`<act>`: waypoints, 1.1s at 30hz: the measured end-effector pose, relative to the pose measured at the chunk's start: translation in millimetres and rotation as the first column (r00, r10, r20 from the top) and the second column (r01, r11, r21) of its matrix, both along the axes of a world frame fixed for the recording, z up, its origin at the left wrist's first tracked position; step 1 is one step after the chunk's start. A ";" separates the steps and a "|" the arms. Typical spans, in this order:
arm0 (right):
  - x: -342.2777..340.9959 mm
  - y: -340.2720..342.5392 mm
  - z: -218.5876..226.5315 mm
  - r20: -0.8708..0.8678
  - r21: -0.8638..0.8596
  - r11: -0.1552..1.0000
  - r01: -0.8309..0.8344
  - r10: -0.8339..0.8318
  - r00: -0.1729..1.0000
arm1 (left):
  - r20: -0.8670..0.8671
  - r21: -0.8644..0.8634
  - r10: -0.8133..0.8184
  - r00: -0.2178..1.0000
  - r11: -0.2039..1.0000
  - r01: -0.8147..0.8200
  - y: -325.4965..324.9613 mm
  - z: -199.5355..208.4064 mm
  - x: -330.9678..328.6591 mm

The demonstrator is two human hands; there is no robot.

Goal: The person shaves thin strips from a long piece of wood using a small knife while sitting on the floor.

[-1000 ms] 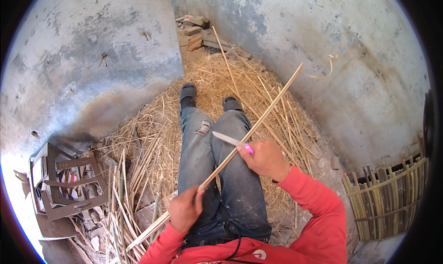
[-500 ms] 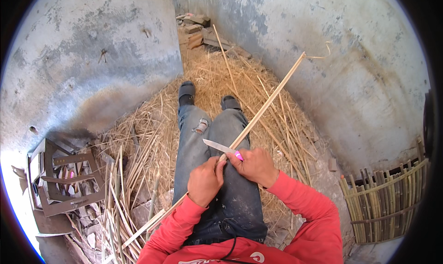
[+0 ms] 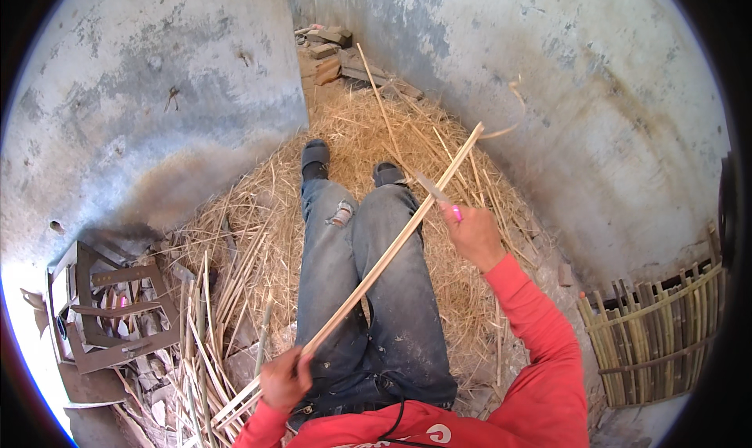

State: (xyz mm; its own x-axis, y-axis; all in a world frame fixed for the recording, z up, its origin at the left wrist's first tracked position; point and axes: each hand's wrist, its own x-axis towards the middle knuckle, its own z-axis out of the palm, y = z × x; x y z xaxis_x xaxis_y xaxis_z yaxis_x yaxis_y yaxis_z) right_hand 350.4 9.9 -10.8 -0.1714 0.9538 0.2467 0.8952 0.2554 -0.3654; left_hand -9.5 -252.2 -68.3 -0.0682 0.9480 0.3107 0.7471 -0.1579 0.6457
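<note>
A long pale strip of split bamboo (image 3: pixel 376 272) lies slantwise above my thighs, from my lap at lower left up to the right. My left hand (image 3: pixel 283 379) is closed around its lower part, near my waist. In my right hand (image 3: pixel 472 235), held farther out beyond my knee, is a knife (image 3: pixel 428 186) with a pink handle. Its blade crosses the strip near the far end; whether the edge touches the wood I cannot tell. A thin curled shaving (image 3: pixel 513 119) hangs off the strip's far tip.
Straw-like shavings (image 3: pixel 345 119) cover the floor around my feet. Loose bamboo strips (image 3: pixel 235 283) are piled at my left, beside a dark broken frame (image 3: pixel 117 362). A slatted bamboo panel (image 3: pixel 658 342) leans at the right. Bricks (image 3: pixel 329 52) lie in the far corner between worn walls.
My hands have moved apart: the left drew back toward my waist, the right slid outward with the knife. The strip's far end came lower and nearer.
</note>
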 end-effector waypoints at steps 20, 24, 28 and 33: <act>114.5 85.7 -1.4 0.005 0.315 0.914 0.255 -0.270 0.963 | -0.117 -0.106 0.024 0.993 0.994 -0.037 -76.4 -56.4 -93.8; 115.9 82.3 41.7 -0.023 0.400 0.863 0.308 -0.326 0.945 | -0.085 -0.113 0.042 0.996 0.992 -0.051 -91.4 -77.2 -105.2; 83.2 66.5 46.3 -0.208 0.320 0.889 0.328 -0.272 0.940 | -0.056 -0.114 0.043 0.998 0.992 -0.049 -78.7 -62.2 -84.6; 24.6 32.4 46.5 -0.391 0.123 0.981 0.149 -0.090 0.916 | -0.050 -0.121 0.019 0.999 0.992 -0.025 -37.2 -30.0 -56.6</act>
